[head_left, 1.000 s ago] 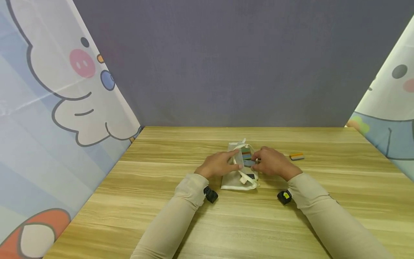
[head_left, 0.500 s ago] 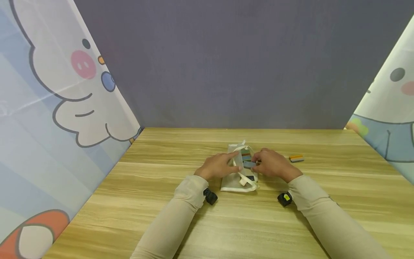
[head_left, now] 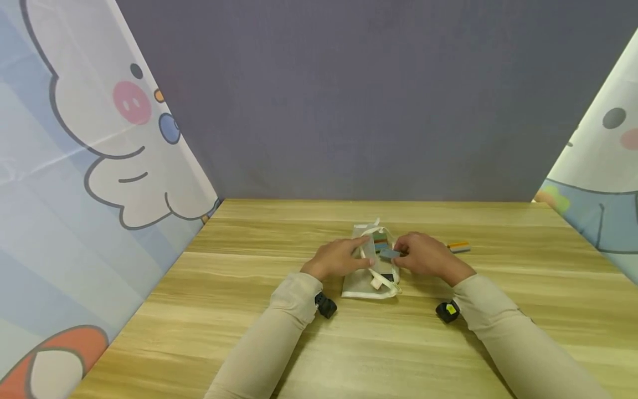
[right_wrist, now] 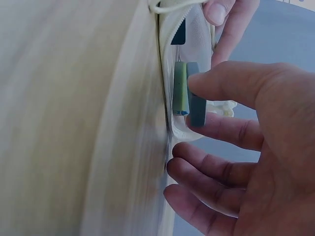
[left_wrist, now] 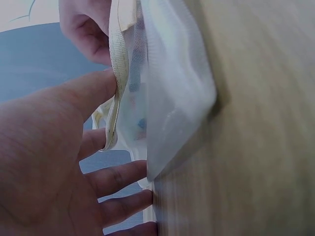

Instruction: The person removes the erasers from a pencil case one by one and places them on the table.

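Observation:
A pale mesh zip pouch (head_left: 366, 285) lies on the table with its mouth spread. Several coloured bars (head_left: 380, 243) show inside it. My left hand (head_left: 341, 257) holds back the pouch's edge, and in the left wrist view the thumb and a finger are at the zipper edge (left_wrist: 118, 64). At the mouth's right side my right hand (head_left: 423, 255) pinches a blue-grey bar (right_wrist: 198, 96) between thumb and index finger, the other fingers loosely bent. A green bar (right_wrist: 180, 88) lies right beside it in the right wrist view.
Orange and grey bars (head_left: 458, 247) lie on the wooden table (head_left: 498, 233), right of and behind the right hand. A black piece (head_left: 387, 277) shows in the pouch's near end. A dark grey panel (head_left: 329, 100) rises behind the table.
My right hand has drawn slightly to the right with the blue-grey bar, which now overlaps the pouch's right edge. The left hand keeps its place at the pouch.

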`<state>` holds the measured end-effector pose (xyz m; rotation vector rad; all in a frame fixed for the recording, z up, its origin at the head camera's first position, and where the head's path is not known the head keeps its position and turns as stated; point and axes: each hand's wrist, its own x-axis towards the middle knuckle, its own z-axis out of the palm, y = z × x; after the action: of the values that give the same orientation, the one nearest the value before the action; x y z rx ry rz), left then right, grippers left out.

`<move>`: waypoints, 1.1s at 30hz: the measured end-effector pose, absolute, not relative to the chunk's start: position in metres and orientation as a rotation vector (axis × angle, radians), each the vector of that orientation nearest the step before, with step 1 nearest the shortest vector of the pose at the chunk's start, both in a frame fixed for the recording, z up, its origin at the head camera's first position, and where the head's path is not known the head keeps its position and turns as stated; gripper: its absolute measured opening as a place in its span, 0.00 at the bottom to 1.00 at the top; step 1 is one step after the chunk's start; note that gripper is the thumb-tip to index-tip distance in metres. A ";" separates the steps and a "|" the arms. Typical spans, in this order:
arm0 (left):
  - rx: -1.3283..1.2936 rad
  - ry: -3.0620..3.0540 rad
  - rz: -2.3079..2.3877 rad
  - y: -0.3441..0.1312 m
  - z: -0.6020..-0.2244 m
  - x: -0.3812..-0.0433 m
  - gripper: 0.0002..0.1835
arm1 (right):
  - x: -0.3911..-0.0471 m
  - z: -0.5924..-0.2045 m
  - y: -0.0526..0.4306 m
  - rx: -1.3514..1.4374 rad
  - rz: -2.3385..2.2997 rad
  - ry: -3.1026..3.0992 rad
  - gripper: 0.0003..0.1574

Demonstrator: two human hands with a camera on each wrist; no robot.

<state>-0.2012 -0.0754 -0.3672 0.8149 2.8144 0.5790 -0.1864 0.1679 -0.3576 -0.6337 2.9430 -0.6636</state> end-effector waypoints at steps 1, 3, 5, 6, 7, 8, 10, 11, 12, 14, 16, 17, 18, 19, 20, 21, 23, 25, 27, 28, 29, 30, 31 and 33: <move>0.811 2.811 0.580 -0.076 -0.368 -0.201 0.37 | -0.186 -0.358 0.169 -0.628 -0.674 2.942 0.09; 0.807 2.806 0.581 -0.076 -0.369 -0.200 0.37 | -0.184 -0.359 0.171 -0.624 -0.688 2.946 0.09; 0.811 2.805 0.583 -0.076 -0.369 -0.199 0.37 | -0.182 -0.359 0.174 -0.630 -0.691 2.961 0.10; 0.815 2.806 0.580 -0.076 -0.369 -0.199 0.37 | -0.181 -0.359 0.175 -0.623 -0.690 2.969 0.10; 0.820 2.807 0.582 -0.075 -0.369 -0.199 0.37 | -0.180 -0.359 0.177 -0.617 -0.690 2.976 0.10; 0.823 2.811 0.584 -0.075 -0.369 -0.199 0.37 | -0.179 -0.359 0.178 -0.611 -0.695 2.981 0.10; 0.827 2.817 0.584 -0.075 -0.369 -0.199 0.37 | -0.177 -0.359 0.182 -0.609 -0.697 2.991 0.10; 0.827 2.818 0.585 -0.074 -0.369 -0.199 0.37 | -0.176 -0.359 0.183 -0.603 -0.697 2.994 0.10; 0.828 2.818 0.587 -0.074 -0.369 -0.199 0.37 | -0.175 -0.359 0.184 -0.597 -0.701 2.996 0.10; 0.829 2.819 0.585 -0.075 -0.369 -0.199 0.37 | -0.172 -0.358 0.186 -0.601 -0.700 2.999 0.09; 0.828 2.816 0.587 -0.075 -0.369 -0.198 0.37 | -0.170 -0.358 0.188 -0.606 -0.704 2.999 0.09; 0.827 2.814 0.589 -0.076 -0.369 -0.198 0.37 | -0.169 -0.357 0.189 -0.597 -0.704 3.000 0.09; 0.826 2.812 0.589 -0.076 -0.369 -0.197 0.37 | -0.169 -0.357 0.190 -0.594 -0.709 2.999 0.10; 0.825 2.812 0.587 -0.076 -0.369 -0.197 0.37 | -0.168 -0.357 0.191 -0.589 -0.707 3.000 0.10; 0.825 2.811 0.589 -0.076 -0.369 -0.197 0.37 | -0.167 -0.356 0.192 -0.588 -0.711 3.001 0.10; 0.825 2.810 0.591 -0.077 -0.370 -0.197 0.37 | -0.167 -0.356 0.193 -0.585 -0.715 3.002 0.11; 0.823 2.813 0.590 -0.077 -0.370 -0.197 0.37 | -0.165 -0.355 0.195 -0.583 -0.719 3.006 0.12; 0.819 2.815 0.591 -0.077 -0.370 -0.197 0.37 | -0.163 -0.354 0.197 -0.579 -0.726 3.012 0.13; 0.816 2.817 0.597 -0.077 -0.370 -0.198 0.37 | -0.161 -0.354 0.200 -0.571 -0.732 3.016 0.15; 0.816 2.818 0.598 -0.077 -0.370 -0.198 0.37 | -0.160 -0.353 0.202 -0.561 -0.736 3.018 0.16; 0.818 2.818 0.600 -0.077 -0.370 -0.198 0.37 | -0.159 -0.353 0.204 -0.550 -0.743 3.017 0.16; 0.819 2.817 0.602 -0.077 -0.370 -0.198 0.37 | -0.158 -0.353 0.206 -0.545 -0.747 3.016 0.16; 0.823 2.817 0.600 -0.077 -0.370 -0.198 0.37 | -0.158 -0.353 0.208 -0.545 -0.749 3.015 0.16; 0.828 2.817 0.602 -0.076 -0.371 -0.199 0.37 | -0.156 -0.353 0.211 -0.538 -0.759 3.014 0.15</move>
<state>-0.1989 -0.0763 -0.3710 0.8283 2.8170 0.6018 -0.1562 0.2114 -0.3527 -0.5380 3.0142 -0.7585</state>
